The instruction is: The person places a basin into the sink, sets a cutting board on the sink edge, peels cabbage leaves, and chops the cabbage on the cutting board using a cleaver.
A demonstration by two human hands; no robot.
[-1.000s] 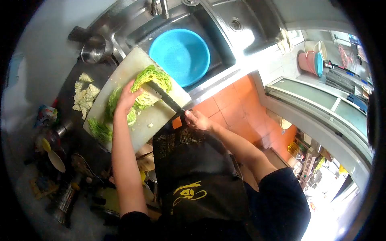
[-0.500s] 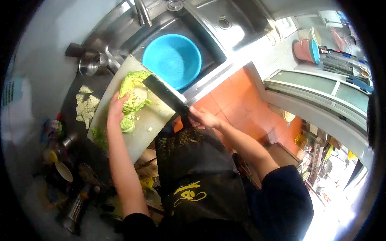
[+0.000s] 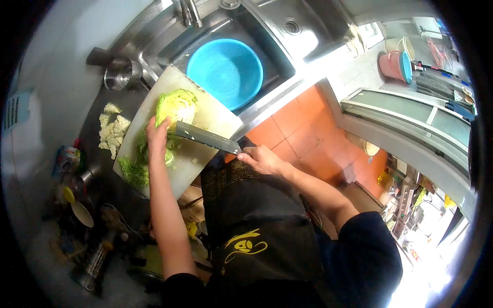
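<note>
A pale green cabbage (image 3: 178, 106) with a cut face sits on a white cutting board (image 3: 215, 117). My left hand (image 3: 157, 136) grips its lower left side with curled fingers. In my right hand (image 3: 263, 160) is the handle of a cleaver (image 3: 208, 139). The broad dark blade lies across the board, its far end close to the cabbage's lower edge, with pale bits stuck on it. Feathery green herbs (image 3: 134, 172) lie at the board's lower left, and loose green leaf pieces lie under and beside my left wrist, partly hidden by it.
A blue plastic basin (image 3: 226, 74) sits in the steel sink beyond the board, below a faucet (image 3: 191, 13). Left of the board are pale cauliflower-like pieces (image 3: 113, 132) and a metal pot (image 3: 121, 73). Orange floor tiles (image 3: 303, 123) and a glass-panelled sliding door (image 3: 390, 109) are to the right.
The cleaver blade has swung down and left, from across the cabbage's right side to below it. The cabbage has been turned, and my left hand has moved slightly right and up.
</note>
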